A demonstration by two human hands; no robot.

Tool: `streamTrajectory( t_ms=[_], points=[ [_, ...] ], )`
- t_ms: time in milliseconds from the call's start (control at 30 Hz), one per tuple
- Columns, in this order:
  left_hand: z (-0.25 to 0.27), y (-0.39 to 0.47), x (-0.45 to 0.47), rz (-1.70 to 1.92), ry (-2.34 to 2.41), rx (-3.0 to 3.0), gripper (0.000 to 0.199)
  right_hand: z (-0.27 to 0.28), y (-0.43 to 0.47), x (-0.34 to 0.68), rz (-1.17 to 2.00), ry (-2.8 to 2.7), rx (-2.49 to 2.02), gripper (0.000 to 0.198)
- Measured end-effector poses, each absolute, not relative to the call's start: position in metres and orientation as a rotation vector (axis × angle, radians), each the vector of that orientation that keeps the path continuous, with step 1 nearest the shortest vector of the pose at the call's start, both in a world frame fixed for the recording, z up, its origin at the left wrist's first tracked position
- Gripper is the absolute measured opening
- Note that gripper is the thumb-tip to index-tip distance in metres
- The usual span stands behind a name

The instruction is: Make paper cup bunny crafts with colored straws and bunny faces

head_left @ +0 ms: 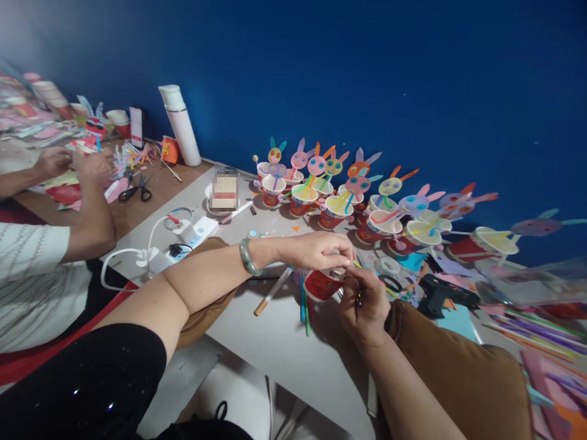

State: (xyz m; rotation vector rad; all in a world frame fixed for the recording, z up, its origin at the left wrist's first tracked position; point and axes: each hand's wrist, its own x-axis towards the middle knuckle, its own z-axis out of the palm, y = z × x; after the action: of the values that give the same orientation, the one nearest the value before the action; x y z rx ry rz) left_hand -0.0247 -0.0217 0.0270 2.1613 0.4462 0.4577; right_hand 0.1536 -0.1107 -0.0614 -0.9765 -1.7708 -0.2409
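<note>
A red paper cup (320, 286) is tilted beneath my two hands, its rim mostly hidden by them. My left hand (323, 247) reaches over from the left with a green bangle (248, 256) on the wrist. Its thumb and fingers are pinched together at the cup's top, and what is between them is too small to make out. My right hand (367, 302) is closed at the cup's right side, seemingly gripping its edge, with its fingertips close to those of the left. Green and blue sticks (307, 311) lie just left of the cup, beside a brown-tipped marker (270, 296).
Finished cups with rabbit-faced paper figures (316, 165) line the wall. A black glue gun (440, 296), tape roll (386, 265) and paper scraps lie right, near a brown cushion (458, 366). Left are a power strip (199, 235), scissors (137, 190), a white bottle (181, 125) and another person's hands (92, 165).
</note>
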Motion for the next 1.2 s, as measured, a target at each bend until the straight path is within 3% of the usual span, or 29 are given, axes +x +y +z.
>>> streamTrajectory(
  t_ms=[667, 1200],
  points=[
    [0.0300, -0.0254, -0.0239, 0.612, 0.577, 2.084, 0.017, -0.0672, -0.1107, 0.1589, -0.296, -1.852, -1.022, 0.067],
    [0.0341, -0.0239, -0.0265, 0.662, 0.671, 1.881, 0.027, -0.0656, -0.1111, 0.1561, -0.267, -1.802, -1.047, 0.059]
  ],
)
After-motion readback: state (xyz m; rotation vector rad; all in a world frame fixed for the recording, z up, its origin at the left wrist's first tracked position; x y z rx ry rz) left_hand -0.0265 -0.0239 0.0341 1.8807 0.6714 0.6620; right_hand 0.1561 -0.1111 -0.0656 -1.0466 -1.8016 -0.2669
